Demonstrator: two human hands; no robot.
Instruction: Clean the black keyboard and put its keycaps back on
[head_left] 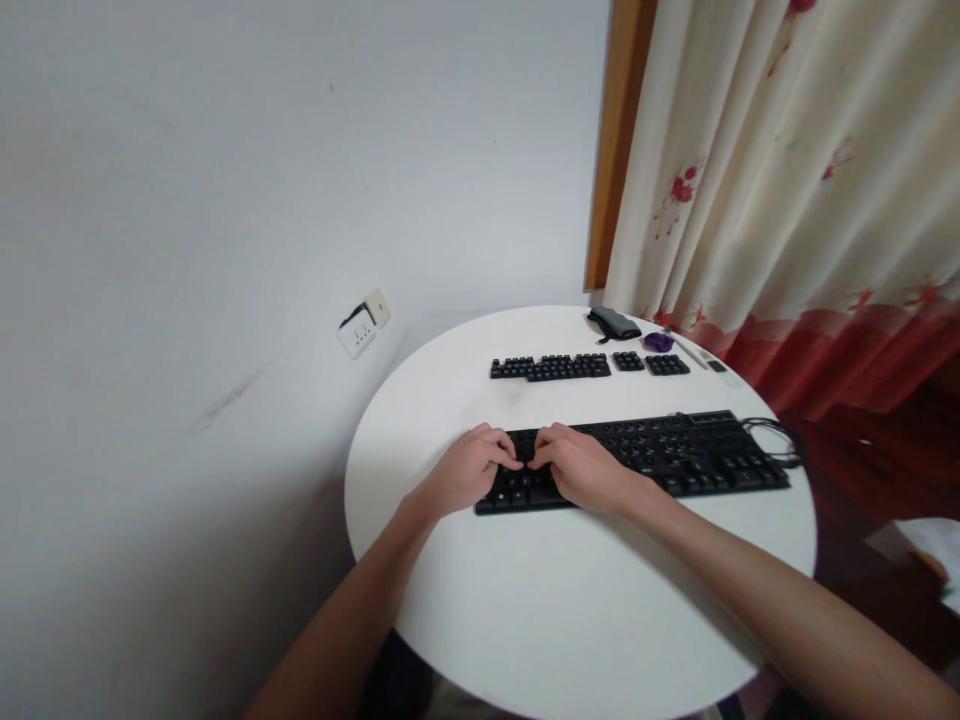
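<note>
A black keyboard (pixel 690 455) lies on the white round table (pixel 592 610), many of its keycaps off in the upper and middle rows. Over its left end, my left hand (pixel 471 468) is closed, thumb and fingers drawn together at the keys. Just to the right, my right hand (pixel 583 468) is curled the same way, its fingertips close to those of the left. Whatever sits between the fingertips is too small and dark to make out. Behind the keyboard, loose black keycaps (pixel 566 367) stand grouped in rows, with smaller keycap blocks (pixel 666 365) to their right.
A grey and black pouch-like item (pixel 615 323), a purple crumpled item (pixel 658 342) and a thin pale stick (pixel 691 350) lie at the back right. The coiled cable (pixel 780 445) hangs near the right edge. A wall with a socket (pixel 356 333) borders the left; a curtain (pixel 750 200) hangs behind.
</note>
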